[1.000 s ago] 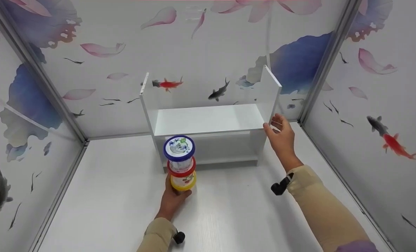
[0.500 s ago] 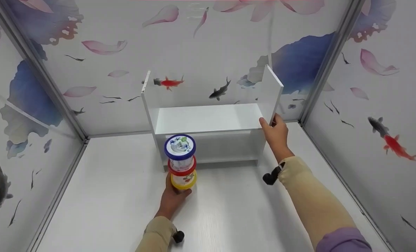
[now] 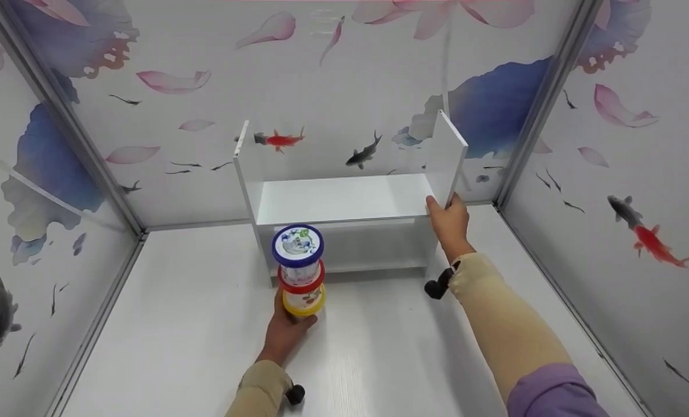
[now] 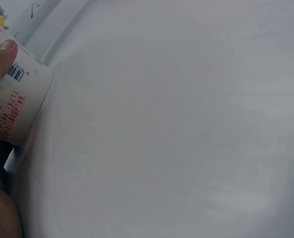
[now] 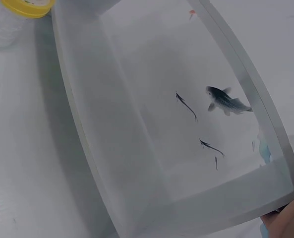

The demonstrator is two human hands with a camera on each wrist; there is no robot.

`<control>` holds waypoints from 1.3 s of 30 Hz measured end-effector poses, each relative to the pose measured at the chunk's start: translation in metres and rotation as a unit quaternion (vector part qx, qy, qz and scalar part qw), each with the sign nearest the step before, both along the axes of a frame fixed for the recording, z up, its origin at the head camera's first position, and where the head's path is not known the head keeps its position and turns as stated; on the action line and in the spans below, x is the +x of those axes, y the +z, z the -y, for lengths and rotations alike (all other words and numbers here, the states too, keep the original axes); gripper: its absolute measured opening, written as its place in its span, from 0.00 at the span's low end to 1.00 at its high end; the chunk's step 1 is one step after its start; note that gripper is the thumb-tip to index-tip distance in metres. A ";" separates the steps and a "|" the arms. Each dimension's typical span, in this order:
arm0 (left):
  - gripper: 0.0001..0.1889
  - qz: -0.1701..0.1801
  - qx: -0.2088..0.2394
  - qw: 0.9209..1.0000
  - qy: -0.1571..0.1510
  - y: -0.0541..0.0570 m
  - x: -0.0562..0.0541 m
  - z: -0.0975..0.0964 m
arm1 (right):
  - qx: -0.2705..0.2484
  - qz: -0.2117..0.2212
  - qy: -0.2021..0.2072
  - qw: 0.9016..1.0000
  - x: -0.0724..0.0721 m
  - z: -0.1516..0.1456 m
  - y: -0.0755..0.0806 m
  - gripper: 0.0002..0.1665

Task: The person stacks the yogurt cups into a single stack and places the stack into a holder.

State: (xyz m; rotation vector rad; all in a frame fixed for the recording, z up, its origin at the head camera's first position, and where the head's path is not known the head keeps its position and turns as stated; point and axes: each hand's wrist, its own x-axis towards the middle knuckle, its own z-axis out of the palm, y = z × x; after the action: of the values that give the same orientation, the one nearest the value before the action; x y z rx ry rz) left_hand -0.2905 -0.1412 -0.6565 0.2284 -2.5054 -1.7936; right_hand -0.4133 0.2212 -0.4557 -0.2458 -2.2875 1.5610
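Observation:
Three round tubs stand in a stack in front of the white shelf. A blue-lidded tub is on top, a red-lidded tub in the middle and a yellow-lidded tub at the bottom. My left hand grips the bottom tub, its thumb lying across the printed white side in the left wrist view. Whether the stack touches the table, I cannot tell. At the shelf's right side panel, my right hand holds the front edge, thumb inside; its fingers are partly hidden behind the panel.
The white table lies around and before the shelf. Printed walls with fish and petals enclose it on three sides, with metal frame posts at the corners. The shelf's left panel rises behind the stack.
My right hand has moved left onto the shelf's right side panel and closed round its edge. The left hand and the stack of tubs have stayed in place.

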 end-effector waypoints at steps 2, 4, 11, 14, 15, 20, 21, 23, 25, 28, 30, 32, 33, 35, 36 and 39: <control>0.59 0.001 -0.002 1.000 -0.001 0.000 0.000 0.000 | 0.002 0.001 -0.003 1.000 -0.002 0.001 -0.001 0.37; 0.59 -0.002 -0.004 1.000 -0.004 0.000 0.000 0.001 | 0.002 0.003 -0.004 1.000 -0.003 0.002 -0.002 0.37; 0.59 -0.010 0.008 1.000 -0.008 -0.002 0.001 0.001 | -0.010 0.013 -0.009 1.000 -0.004 0.003 -0.007 0.37; 0.58 -0.017 0.012 1.000 -0.010 -0.003 0.001 0.003 | -0.017 0.017 -0.005 1.000 -0.005 0.002 -0.010 0.37; 0.57 -0.016 0.010 1.000 -0.008 -0.003 0.001 0.003 | -0.019 0.022 -0.002 1.000 -0.005 0.002 -0.011 0.38; 0.57 -0.002 0.009 1.000 -0.004 0.001 0.000 0.003 | -0.026 0.034 0.007 0.999 -0.005 0.001 -0.014 0.40; 0.58 -0.001 0.009 1.000 -0.004 0.001 -0.001 0.002 | -0.026 0.036 0.008 0.999 -0.005 0.000 -0.015 0.41; 0.58 0.001 0.008 1.000 -0.004 0.002 -0.001 0.002 | -0.025 0.037 0.008 0.999 -0.005 0.000 -0.015 0.41; 0.59 -0.001 0.006 1.000 -0.003 0.003 -0.003 0.001 | -0.024 0.037 0.008 0.999 -0.005 -0.001 -0.016 0.41; 0.59 -0.013 -0.004 1.000 -0.007 0.005 -0.004 0.000 | -0.018 0.036 0.008 0.999 -0.005 -0.001 -0.015 0.41; 0.59 -0.024 -0.010 1.000 -0.008 0.006 -0.004 0.000 | -0.014 0.035 0.010 0.999 -0.005 -0.001 -0.015 0.42; 0.58 -0.033 -0.018 0.999 -0.008 0.008 -0.004 -0.001 | -0.009 0.036 0.011 0.999 -0.006 0.000 -0.015 0.42; 0.58 -0.035 -0.022 0.999 -0.009 0.009 -0.005 -0.002 | -0.008 0.035 0.012 0.999 -0.006 0.000 -0.015 0.42; 0.57 -0.032 -0.024 0.999 -0.009 0.013 -0.005 -0.004 | -0.006 0.034 0.010 0.999 -0.007 0.000 -0.016 0.42; 0.57 -0.030 -0.024 0.999 -0.011 0.015 -0.005 -0.005 | -0.005 0.034 0.010 0.999 -0.007 0.000 -0.016 0.42; 0.57 -0.023 -0.018 0.999 -0.015 0.022 -0.005 -0.008 | -0.005 0.030 0.012 0.999 -0.006 0.000 -0.017 0.42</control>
State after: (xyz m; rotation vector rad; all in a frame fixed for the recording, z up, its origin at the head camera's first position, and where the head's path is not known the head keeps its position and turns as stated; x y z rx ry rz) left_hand -0.2958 -0.1335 -0.6344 0.1472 -2.5212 -1.7408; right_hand -0.4198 0.2210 -0.4723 -0.2727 -2.3375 1.5983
